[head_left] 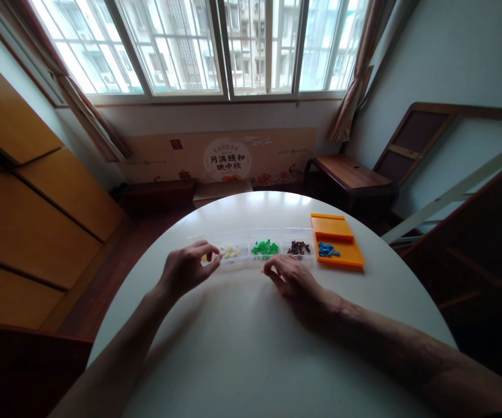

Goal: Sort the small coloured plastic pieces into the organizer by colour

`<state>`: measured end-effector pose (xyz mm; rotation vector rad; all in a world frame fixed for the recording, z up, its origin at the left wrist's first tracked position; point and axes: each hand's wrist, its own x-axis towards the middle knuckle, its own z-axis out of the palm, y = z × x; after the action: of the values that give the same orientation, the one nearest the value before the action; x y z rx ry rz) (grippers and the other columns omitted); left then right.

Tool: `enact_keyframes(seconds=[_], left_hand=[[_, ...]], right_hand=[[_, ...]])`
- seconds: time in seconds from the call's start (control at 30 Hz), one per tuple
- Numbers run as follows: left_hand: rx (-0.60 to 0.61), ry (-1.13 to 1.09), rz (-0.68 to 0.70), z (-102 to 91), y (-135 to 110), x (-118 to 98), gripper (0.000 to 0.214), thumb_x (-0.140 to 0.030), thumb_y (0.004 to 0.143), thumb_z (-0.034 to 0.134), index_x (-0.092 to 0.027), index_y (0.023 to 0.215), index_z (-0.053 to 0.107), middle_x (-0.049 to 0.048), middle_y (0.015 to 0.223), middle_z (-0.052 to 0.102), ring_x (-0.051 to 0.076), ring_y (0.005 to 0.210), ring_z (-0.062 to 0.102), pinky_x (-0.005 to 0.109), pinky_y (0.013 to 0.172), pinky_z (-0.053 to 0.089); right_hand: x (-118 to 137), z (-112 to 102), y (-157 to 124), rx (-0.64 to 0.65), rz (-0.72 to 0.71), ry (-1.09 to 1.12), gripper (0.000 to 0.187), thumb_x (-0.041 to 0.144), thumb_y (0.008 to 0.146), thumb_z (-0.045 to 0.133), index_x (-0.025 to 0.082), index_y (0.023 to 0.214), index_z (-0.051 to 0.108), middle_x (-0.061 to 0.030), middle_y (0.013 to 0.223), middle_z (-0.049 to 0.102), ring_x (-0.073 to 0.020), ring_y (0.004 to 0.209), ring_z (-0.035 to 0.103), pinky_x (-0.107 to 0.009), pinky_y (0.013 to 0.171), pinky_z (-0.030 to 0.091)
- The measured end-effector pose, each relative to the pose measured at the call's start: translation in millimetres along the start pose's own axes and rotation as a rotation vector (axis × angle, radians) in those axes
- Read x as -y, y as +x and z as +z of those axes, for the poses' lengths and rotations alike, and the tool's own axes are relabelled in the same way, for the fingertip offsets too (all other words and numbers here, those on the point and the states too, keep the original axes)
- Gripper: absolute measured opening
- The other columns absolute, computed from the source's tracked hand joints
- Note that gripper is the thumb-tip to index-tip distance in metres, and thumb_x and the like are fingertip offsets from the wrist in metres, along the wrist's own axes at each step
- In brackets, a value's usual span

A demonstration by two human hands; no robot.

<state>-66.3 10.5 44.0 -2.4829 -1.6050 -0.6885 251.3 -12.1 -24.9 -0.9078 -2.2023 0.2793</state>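
Observation:
My left hand (190, 266) is at the left end of a clear plastic tray (244, 259), thumb and forefinger brought together in a pinch. Whatever lies between those fingertips is too small to make out. Beside them, pale yellow pieces (230, 252) fill one compartment. In front of the tray, my right hand (292, 278) is closed, with a tiny yellow piece (262, 271) at its fingertips. Small green bricks (265, 248) and dark brown bricks (298, 248) sit in separate compartments just beyond this hand.
To the right of the tray, an orange box (342, 255) holds blue pieces (328, 249). Everything stands on a round white table (233, 348). Behind it are a wooden chair (351, 171) and a barred window (181, 46); a wooden cabinet (46, 220) is at left.

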Motion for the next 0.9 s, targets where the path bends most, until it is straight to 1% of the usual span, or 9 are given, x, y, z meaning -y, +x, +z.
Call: enact_keyframes(seconds=[0.1, 0.13, 0.2, 0.3, 0.4, 0.53, 0.7, 0.8, 0.9], left_hand=[[-0.061, -0.078, 0.238, 14.8, -6, -25, 0.021, -0.042, 0.103, 0.068, -0.028, 0.097, 0.082, -0.0026, 0.087, 0.078, 0.013, 0.069, 0.071, 0.025, 0.065, 0.048], [-0.076, -0.102, 0.297, 19.8, -8, -33, 0.02, -0.041, 0.103, 0.068, -0.028, 0.096, 0.082, -0.002, 0.086, 0.079, 0.013, 0.071, 0.072, 0.025, 0.066, 0.049], [-0.082, -0.15, 0.373, 28.9, -11, -47, 0.019, -0.042, 0.104, 0.07, -0.028, 0.1, 0.082, -0.0013, 0.084, 0.079, 0.012, 0.068, 0.071, 0.025, 0.065, 0.05], [-0.12, -0.215, 0.418, 39.1, -15, -62, 0.017, -0.042, 0.104, 0.072, -0.028, 0.104, 0.082, -0.0002, 0.087, 0.081, 0.013, 0.069, 0.073, 0.026, 0.063, 0.051], [-0.175, -0.24, 0.471, 44.8, -16, -69, 0.013, -0.036, 0.105, 0.072, -0.028, 0.099, 0.081, -0.0017, 0.088, 0.082, 0.012, 0.069, 0.074, 0.026, 0.062, 0.05], [-0.205, -0.221, 0.49, 46.7, -17, -69, 0.016, -0.031, 0.106, 0.071, -0.026, 0.093, 0.079, -0.0027, 0.085, 0.081, 0.01, 0.068, 0.072, 0.025, 0.062, 0.048], [-0.244, -0.244, 0.52, 46.2, -15, -68, 0.014, -0.027, 0.104, 0.073, -0.024, 0.092, 0.079, -0.0029, 0.084, 0.081, 0.01, 0.065, 0.07, 0.025, 0.06, 0.046], [-0.227, -0.276, 0.516, 44.7, -13, -68, 0.01, -0.028, 0.103, 0.074, -0.024, 0.094, 0.079, -0.0027, 0.085, 0.081, 0.01, 0.064, 0.07, 0.024, 0.059, 0.046], [-0.238, -0.294, 0.487, 43.5, -12, -70, 0.009, -0.031, 0.101, 0.077, -0.024, 0.095, 0.079, -0.0031, 0.085, 0.081, 0.009, 0.063, 0.069, 0.024, 0.059, 0.047]], right_hand=[[0, -1, 1, -0.002, 0.021, 0.026, 0.009, 0.021, 0.112, 0.057, 0.022, 0.104, 0.063, -0.004, 0.097, 0.075, -0.0205, 0.086, 0.068, -0.035, 0.088, 0.048], [1, -1, 1, -0.001, 0.024, 0.037, 0.009, 0.021, 0.112, 0.058, 0.022, 0.105, 0.063, -0.0039, 0.097, 0.075, -0.0201, 0.086, 0.068, -0.035, 0.088, 0.048], [2, -2, 1, -0.003, 0.02, 0.066, 0.008, 0.022, 0.111, 0.059, 0.023, 0.105, 0.064, -0.0036, 0.097, 0.075, -0.0198, 0.086, 0.068, -0.035, 0.088, 0.049], [4, -2, 1, 0.005, -0.006, 0.123, 0.006, 0.02, 0.109, 0.062, 0.023, 0.105, 0.064, -0.0031, 0.097, 0.075, -0.0198, 0.087, 0.068, -0.034, 0.087, 0.05], [6, -4, 2, 0.018, -0.021, 0.165, 0.006, 0.018, 0.108, 0.063, 0.023, 0.105, 0.066, -0.0031, 0.098, 0.076, -0.0199, 0.089, 0.068, -0.034, 0.088, 0.051], [8, -7, 3, 0.038, 0.011, 0.203, 0.006, 0.019, 0.108, 0.063, 0.023, 0.105, 0.068, -0.0036, 0.097, 0.077, -0.0199, 0.09, 0.068, -0.034, 0.088, 0.052], [8, -6, 2, 0.033, 0.028, 0.239, 0.007, 0.019, 0.108, 0.064, 0.022, 0.104, 0.068, -0.0046, 0.097, 0.076, -0.0206, 0.092, 0.068, -0.034, 0.087, 0.052], [6, -5, 2, 0.012, 0.028, 0.246, 0.007, 0.018, 0.108, 0.064, 0.022, 0.105, 0.069, -0.0051, 0.1, 0.077, -0.0211, 0.094, 0.069, -0.035, 0.088, 0.052], [6, -7, 3, 0.009, 0.026, 0.274, 0.007, 0.019, 0.108, 0.066, 0.023, 0.103, 0.07, -0.0036, 0.095, 0.075, -0.0194, 0.087, 0.066, -0.034, 0.086, 0.051]])
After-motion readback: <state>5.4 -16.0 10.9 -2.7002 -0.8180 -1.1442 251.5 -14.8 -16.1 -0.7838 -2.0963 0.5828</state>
